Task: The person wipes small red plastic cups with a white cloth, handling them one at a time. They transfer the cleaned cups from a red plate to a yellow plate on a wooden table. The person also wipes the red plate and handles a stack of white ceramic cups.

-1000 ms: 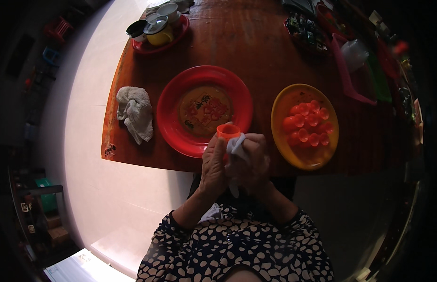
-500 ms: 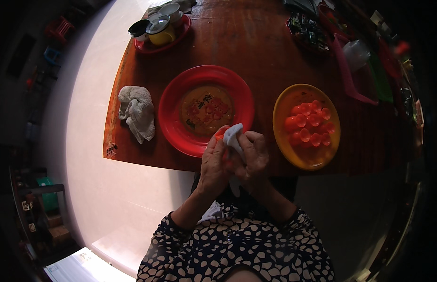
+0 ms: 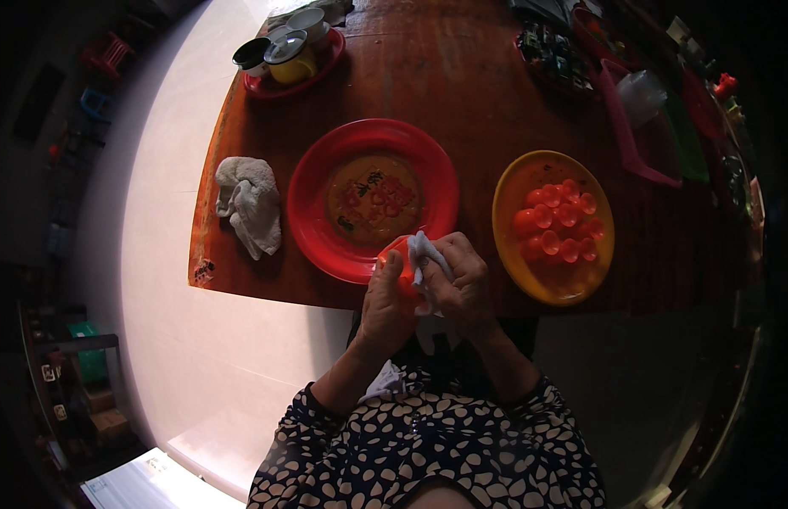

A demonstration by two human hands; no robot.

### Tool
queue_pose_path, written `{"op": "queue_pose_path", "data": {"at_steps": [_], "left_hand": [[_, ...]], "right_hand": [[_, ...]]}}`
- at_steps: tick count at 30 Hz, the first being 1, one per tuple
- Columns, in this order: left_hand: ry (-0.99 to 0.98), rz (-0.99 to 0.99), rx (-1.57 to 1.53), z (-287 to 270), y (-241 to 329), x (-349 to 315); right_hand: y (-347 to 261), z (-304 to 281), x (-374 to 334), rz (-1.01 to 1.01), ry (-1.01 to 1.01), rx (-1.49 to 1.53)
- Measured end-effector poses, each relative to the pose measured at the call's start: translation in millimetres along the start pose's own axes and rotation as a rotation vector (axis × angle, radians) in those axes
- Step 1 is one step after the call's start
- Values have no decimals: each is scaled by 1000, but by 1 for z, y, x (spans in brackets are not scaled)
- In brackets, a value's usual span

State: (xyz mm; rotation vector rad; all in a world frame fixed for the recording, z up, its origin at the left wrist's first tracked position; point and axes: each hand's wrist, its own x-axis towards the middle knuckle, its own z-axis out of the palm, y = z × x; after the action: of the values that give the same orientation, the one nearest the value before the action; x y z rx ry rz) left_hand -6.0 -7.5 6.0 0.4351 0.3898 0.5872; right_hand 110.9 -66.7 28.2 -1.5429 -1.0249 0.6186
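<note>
My two hands meet at the table's near edge, by the front rim of a large red plate point(image 3: 307, 199). In my left hand point(image 3: 384, 307) is a small orange-red cup point(image 3: 394, 249), its lower part hidden by my fingers. My right hand point(image 3: 463, 284) pinches a pale cloth point(image 3: 423, 248) and presses it against the cup. The plate's middle carries a pattern of red and dark marks. To the right, an oval yellow tray point(image 3: 506, 263) bears several small round red cups point(image 3: 549, 243).
A crumpled white towel point(image 3: 251, 208) lies left of the plate. At the far left, a red tray point(image 3: 330, 61) holds a yellow lidded mug point(image 3: 294, 68) and other cups. A pink basket point(image 3: 619, 119) and a tray of dark small packets point(image 3: 551, 59) stand at the far right.
My hands have turned and shifted slightly, so more of the cup shows. The cloth has moved down along the cup's side. The tray and plate stay put.
</note>
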Motion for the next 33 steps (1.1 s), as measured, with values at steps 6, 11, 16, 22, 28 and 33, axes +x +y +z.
{"op": "queue_pose_path", "data": {"at_steps": [6,11,16,22,28,33], "left_hand": [[46,18,44,2,5,-2],[130,75,99,3,2,-2],[80,65,115,1,2,-2],[25,110,111,-9,2,0],[35,79,169,2,6,-1],[1,7,83,18,8,-3]], "right_hand": [[1,-4,-7,-360,-66,-350],[-2,-11,-10,-449,-142,-399],[5,-19,-7,-23,-219,-19],[21,-16,0,127,-146,17],[5,-12,2,-455,40,-237],[5,6,-4,-390,157,-112]]}}
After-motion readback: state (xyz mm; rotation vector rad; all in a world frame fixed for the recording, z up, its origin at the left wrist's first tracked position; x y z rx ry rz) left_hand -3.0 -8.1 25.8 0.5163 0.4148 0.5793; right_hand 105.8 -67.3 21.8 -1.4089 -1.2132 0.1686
